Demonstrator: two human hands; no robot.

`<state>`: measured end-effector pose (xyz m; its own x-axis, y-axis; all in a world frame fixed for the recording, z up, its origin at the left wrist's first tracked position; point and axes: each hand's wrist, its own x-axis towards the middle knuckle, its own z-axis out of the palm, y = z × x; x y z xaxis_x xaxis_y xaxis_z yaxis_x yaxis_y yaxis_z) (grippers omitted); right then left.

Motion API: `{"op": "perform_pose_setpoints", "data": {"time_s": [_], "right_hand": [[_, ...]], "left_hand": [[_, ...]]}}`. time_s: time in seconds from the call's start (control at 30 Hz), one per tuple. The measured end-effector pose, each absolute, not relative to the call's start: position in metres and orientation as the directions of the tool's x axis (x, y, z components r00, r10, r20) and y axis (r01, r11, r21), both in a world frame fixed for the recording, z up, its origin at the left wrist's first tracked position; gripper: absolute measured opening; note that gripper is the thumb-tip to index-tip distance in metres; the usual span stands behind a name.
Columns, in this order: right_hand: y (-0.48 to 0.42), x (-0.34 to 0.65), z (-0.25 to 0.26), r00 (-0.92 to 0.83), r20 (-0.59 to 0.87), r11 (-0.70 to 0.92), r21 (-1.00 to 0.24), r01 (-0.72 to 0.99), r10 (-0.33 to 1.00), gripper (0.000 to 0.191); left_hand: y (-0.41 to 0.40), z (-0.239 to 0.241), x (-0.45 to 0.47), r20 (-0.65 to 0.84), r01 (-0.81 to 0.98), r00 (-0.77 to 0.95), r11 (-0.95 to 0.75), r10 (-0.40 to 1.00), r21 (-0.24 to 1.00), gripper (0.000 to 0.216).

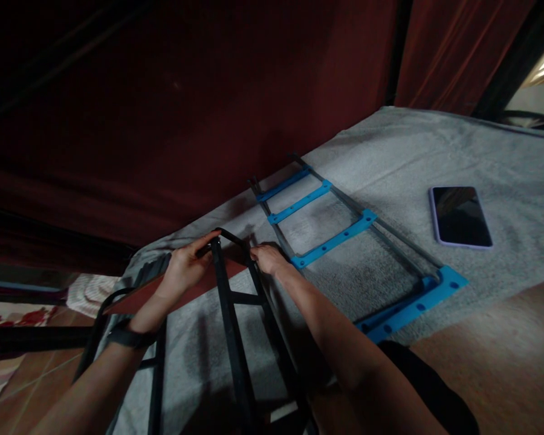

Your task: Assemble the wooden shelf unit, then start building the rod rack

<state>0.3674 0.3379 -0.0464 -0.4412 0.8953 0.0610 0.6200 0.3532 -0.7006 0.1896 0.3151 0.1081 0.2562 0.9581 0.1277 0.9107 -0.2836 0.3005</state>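
While the black frame (230,329) is lying lengthwise toward the person, left hand (184,269) fingers are clamping its far tip, the right hand (268,258) touching alongside, grip unclear.

Both hands (226,263) on black metal frame (236,320), blue-barred rack (335,238) alongside.

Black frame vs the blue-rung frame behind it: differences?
Colour: the black frame is black all over; the blue-rung frame has blue crosspieces on grey rails. Contact: the left hand and right hand are on the black frame's far end; the blue-rung frame lies untouched on the grey cloth. Shared: both are ladder-like, two long rails joined by rungs.
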Motion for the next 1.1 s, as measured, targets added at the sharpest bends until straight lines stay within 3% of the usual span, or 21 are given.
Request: {"op": "perform_pose_setpoints", "data": {"time_s": [0.47,1.1], "right_hand": [[0.340,0.369,-0.048,-0.470,0.113,0.416,-0.672,0.613,0.875,0.023],[0.345,0.359,-0.060,-0.407,0.084,0.347,-0.694,0.631,0.910,0.019]], "left_hand": [[0.318,0.100,0.188,0.180,0.905,0.246,-0.292,0.953,0.310,0.049],[0.318,0.092,0.188,0.169,0.899,0.306,-0.343,0.937,0.274,0.046]]}}
